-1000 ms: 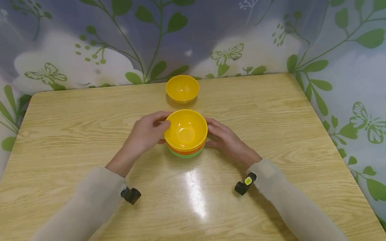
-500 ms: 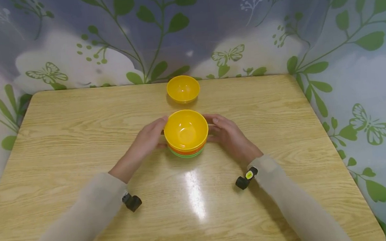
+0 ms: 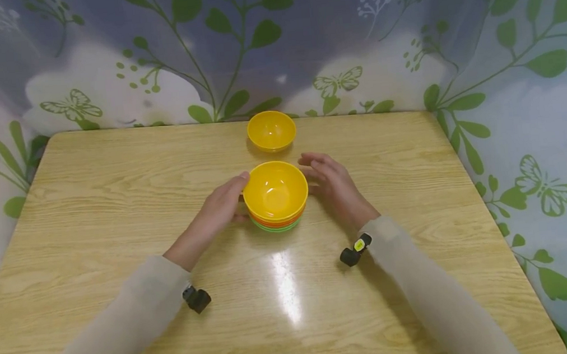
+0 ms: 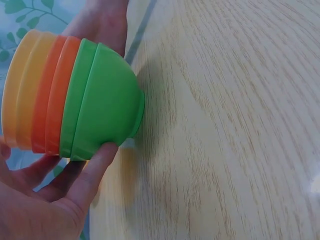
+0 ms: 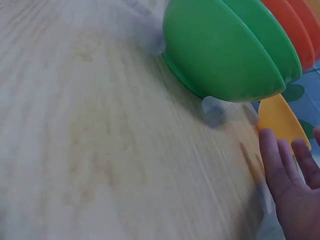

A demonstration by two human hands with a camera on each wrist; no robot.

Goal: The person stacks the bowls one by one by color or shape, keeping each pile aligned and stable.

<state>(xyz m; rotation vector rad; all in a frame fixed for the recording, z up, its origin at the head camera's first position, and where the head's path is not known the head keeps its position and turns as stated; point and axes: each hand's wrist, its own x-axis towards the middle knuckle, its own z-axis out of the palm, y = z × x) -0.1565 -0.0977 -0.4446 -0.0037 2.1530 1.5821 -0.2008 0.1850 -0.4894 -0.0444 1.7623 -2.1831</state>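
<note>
In the head view a nested stack of bowls stands mid-table: a yellow bowl (image 3: 275,190) on top, orange bowls (image 4: 55,95) in the middle, green bowls (image 4: 102,100) at the bottom. My left hand (image 3: 220,206) rests against the stack's left side, its thumb by the yellow rim. In the left wrist view a fairly straight finger (image 4: 94,172) touches the lowest green bowl. My right hand (image 3: 336,186) stands just right of the stack. The right wrist view shows its fingers spread, holding nothing, with a gap to the green bowl (image 5: 225,50).
Behind the stack, near the table's far edge, sits a separate yellow bowl (image 3: 271,131). The wood-grain table (image 3: 111,175) meets a leaf-and-butterfly patterned curtain (image 3: 152,70) at the back and right. A dark camera (image 3: 197,298) is strapped at each wrist.
My right hand has come away from the stack and shifted slightly back. My left thumb has drawn from over the top bowl's rim to its outer edge. The stack has stayed in place.
</note>
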